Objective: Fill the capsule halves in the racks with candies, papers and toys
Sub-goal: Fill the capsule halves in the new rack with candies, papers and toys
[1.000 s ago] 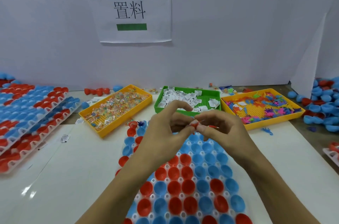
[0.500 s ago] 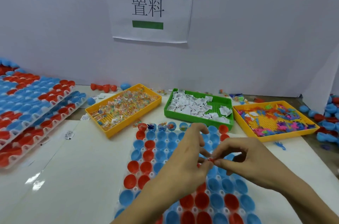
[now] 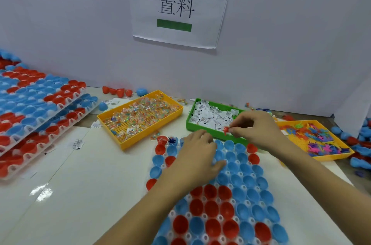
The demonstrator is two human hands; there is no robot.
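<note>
While the work goes on at the near rack, the far left of the table holds two stacked racks (image 3: 38,112) already loaded with red and blue capsule halves, too many to count. Next along, a yellow tray of wrapped candies (image 3: 140,116) sits well apart from the left hand (image 3: 197,154), whose fingers are curled down over the top rows of the front rack (image 3: 230,204); whether they pinch anything I cannot tell. That rack's cups look like thin, stiff plastic shells, light and likely to tip or pop out if pressed at the rim. Only three or so cups at the top left corner show anything inside; the rest in view look bare. Beyond it lies one green tray of folded paper slips (image 3: 210,116), featherlight and best lifted by an edge. Over that tray's near edge the right hand (image 3: 255,128) pinches a small red toy (image 3: 225,130) between thumb and fingertip, a spiky, light moulded piece, probably a little flexible, easily dropped, so a hold on its body suits better than on a limb. Farthest right, a second yellow tray of mixed coloured toys (image 3: 313,140) sits beside loose blue halves (image 3: 359,156). So: three trays, three racks in sight.
</note>
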